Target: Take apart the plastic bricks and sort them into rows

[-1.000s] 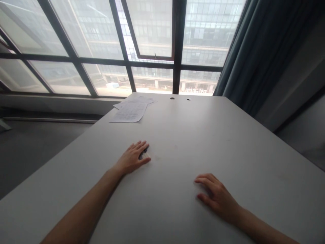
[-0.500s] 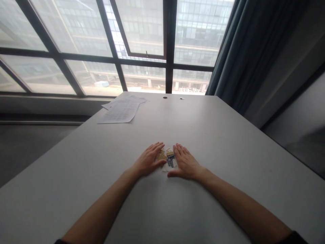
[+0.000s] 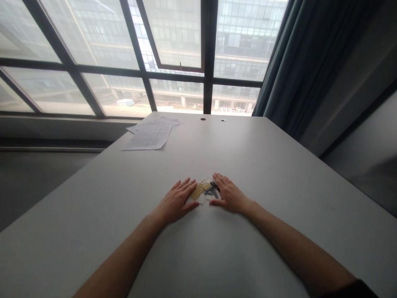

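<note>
A small pile of building-block pieces lies on the white table [image 3: 201,252] between my hands. Tan studded plates [image 3: 197,191] are on its left, grey pieces [image 3: 212,191] on its right, and white pieces [image 3: 201,199] show at the near side. My left hand [image 3: 178,200] rests flat at the pile's left edge, fingers stretched forward and thumb out to the right. On the other side my right hand [image 3: 231,195] lies with extended fingers along the grey pieces, its thumb pointing left. Dark pieces beside the right fingers are partly hidden.
Printed paper sheets [image 3: 149,136] lie at the table's far left. Two small round cable holes [image 3: 203,119] sit near the far edge. Large windows [image 3: 173,37] stand beyond the table, and a dark blue curtain [image 3: 288,66] hangs at the right.
My left hand has shifted slightly left and nearer, away from the pile's middle. The pieces have been rearranged between the hands, with more of the tan plates showing.
</note>
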`<state>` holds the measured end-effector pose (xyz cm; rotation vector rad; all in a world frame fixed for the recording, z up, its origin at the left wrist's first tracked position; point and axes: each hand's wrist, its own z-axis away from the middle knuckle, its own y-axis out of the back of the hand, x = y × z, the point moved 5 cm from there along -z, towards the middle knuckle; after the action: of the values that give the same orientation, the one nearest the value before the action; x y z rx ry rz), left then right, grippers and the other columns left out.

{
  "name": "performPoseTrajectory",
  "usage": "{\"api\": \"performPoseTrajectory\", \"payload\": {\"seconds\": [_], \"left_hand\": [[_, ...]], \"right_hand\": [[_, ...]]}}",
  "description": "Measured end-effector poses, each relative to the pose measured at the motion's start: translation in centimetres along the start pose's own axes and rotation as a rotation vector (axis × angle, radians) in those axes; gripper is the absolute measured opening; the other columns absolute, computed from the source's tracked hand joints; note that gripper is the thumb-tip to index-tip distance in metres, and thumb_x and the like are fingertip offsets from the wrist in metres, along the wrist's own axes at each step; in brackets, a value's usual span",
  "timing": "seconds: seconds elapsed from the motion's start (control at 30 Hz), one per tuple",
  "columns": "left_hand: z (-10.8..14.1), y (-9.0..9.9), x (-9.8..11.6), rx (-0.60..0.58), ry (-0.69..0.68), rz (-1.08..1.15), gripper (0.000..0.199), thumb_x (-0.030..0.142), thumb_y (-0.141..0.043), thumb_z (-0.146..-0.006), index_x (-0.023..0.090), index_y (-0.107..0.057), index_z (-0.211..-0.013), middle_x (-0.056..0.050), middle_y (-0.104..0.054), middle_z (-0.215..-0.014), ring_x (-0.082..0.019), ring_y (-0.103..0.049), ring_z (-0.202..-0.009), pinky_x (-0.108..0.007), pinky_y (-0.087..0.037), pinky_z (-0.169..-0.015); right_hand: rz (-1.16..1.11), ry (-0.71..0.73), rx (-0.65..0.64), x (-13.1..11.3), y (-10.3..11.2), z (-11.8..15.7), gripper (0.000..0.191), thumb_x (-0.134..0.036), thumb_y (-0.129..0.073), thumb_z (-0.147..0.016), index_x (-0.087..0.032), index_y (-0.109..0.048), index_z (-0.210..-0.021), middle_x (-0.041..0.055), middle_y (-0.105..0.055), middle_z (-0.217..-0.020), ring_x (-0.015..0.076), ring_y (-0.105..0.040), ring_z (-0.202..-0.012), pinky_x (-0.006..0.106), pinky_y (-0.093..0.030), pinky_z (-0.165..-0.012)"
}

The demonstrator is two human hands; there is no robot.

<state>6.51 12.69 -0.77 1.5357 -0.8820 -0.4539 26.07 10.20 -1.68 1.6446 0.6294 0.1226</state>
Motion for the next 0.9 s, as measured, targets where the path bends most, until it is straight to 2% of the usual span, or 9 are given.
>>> {"api": "performPoseTrajectory", "payload": {"seconds": [0.1, 0.27, 0.4, 0.47, 0.53, 0.67, 0.77, 0.9], "left_hand": [[0.2, -0.1, -0.3, 0.003, -0.006, -0.008, 0.058, 0.054, -0.044, -0.09, 0.021, -0.042, -0.138, -0.009, -0.042, -0.145, -0.027, -0.031, -0.138, -0.048, -0.024, -0.113], [0.0, 0.1, -0.1, 0.076, 0.022, -0.038, 0.047, 0.047, -0.044, -0.092, 0.026, -0.048, -0.134, -0.007, -0.049, -0.141, -0.028, -0.036, -0.135, -0.049, -0.028, -0.11], [0.1, 1.0, -0.1, 0.202, 0.122, -0.062, 0.046, 0.046, -0.053, -0.086, 0.021, -0.054, -0.125, -0.011, -0.058, -0.128, -0.03, -0.047, -0.124, -0.047, -0.036, -0.103], [0.2, 1.4, -0.1, 0.246, 0.155, -0.061, 0.038, 0.045, -0.057, -0.083, 0.021, -0.061, -0.111, -0.011, -0.064, -0.115, -0.029, -0.054, -0.113, -0.045, -0.04, -0.096], [0.2, 1.7, 0.1, 0.272, 0.169, -0.067, 0.029, 0.045, -0.058, -0.082, 0.021, -0.064, -0.097, -0.01, -0.067, -0.105, -0.028, -0.056, -0.105, -0.044, -0.042, -0.091], [0.3, 1.9, 0.1, 0.315, 0.194, -0.061, 0.024, 0.039, -0.051, -0.086, 0.021, -0.066, -0.088, -0.008, -0.068, -0.101, -0.026, -0.058, -0.099, -0.042, -0.042, -0.088], [0.3, 1.9, -0.1, 0.33, 0.202, -0.054, 0.022, 0.032, -0.05, -0.085, 0.021, -0.068, -0.089, -0.007, -0.068, -0.101, -0.025, -0.058, -0.097, -0.042, -0.041, -0.088], [0.5, 1.9, -0.1, 0.339, 0.192, -0.068, 0.018, 0.031, -0.053, -0.084, 0.022, -0.068, -0.088, -0.006, -0.069, -0.1, -0.025, -0.057, -0.097, -0.042, -0.041, -0.089]], "right_hand": [[0.053, -0.054, -0.043, 0.4, -0.2, 0.6, 0.097, -0.074, -0.04, -0.081, -0.001, -0.027, -0.144, 0.0234, -0.026, -0.15, 0.0319, -0.021, -0.141, 0.047, -0.019, -0.115], [0.091, -0.044, -0.072, 0.4, -0.2, -0.1, 0.089, -0.071, -0.031, -0.086, -0.004, -0.027, -0.145, 0.0219, -0.025, -0.151, 0.0312, -0.021, -0.141, 0.049, -0.019, -0.114], [0.084, -0.042, 0.033, 0.4, 0.5, -0.2, 0.083, -0.067, -0.038, -0.087, -0.007, -0.031, -0.144, 0.0196, -0.031, -0.149, 0.0298, -0.025, -0.14, 0.048, -0.02, -0.114], [0.073, -0.006, 0.124, -0.4, 1.1, 0.5, 0.073, -0.062, -0.042, -0.088, -0.012, -0.038, -0.141, 0.0168, -0.037, -0.147, 0.0289, -0.028, -0.138, 0.048, -0.021, -0.114], [0.062, 0.085, 0.16, -1.8, 1.4, 1.6, 0.063, -0.058, -0.046, -0.088, -0.017, -0.045, -0.137, 0.0133, -0.042, -0.144, 0.0279, -0.031, -0.136, 0.048, -0.021, -0.113], [0.052, 0.241, 0.085, -5.0, 1.2, 3.0, 0.057, -0.058, -0.048, -0.088, -0.025, -0.049, -0.134, 0.0082, -0.043, -0.145, 0.0277, -0.028, -0.137, 0.049, -0.018, -0.114], [0.048, 0.215, 0.05, -5.8, 1.1, 3.2, 0.054, -0.059, -0.045, -0.089, -0.025, -0.052, -0.13, 0.0075, -0.042, -0.145, 0.0289, -0.026, -0.139, 0.051, -0.016, -0.114], [0.046, 0.139, 0.058, -5.3, 1.1, 3.0, 0.054, -0.057, -0.044, -0.089, -0.022, -0.052, -0.129, 0.0102, -0.039, -0.146, 0.0296, -0.023, -0.139, 0.051, -0.014, -0.114]]}}
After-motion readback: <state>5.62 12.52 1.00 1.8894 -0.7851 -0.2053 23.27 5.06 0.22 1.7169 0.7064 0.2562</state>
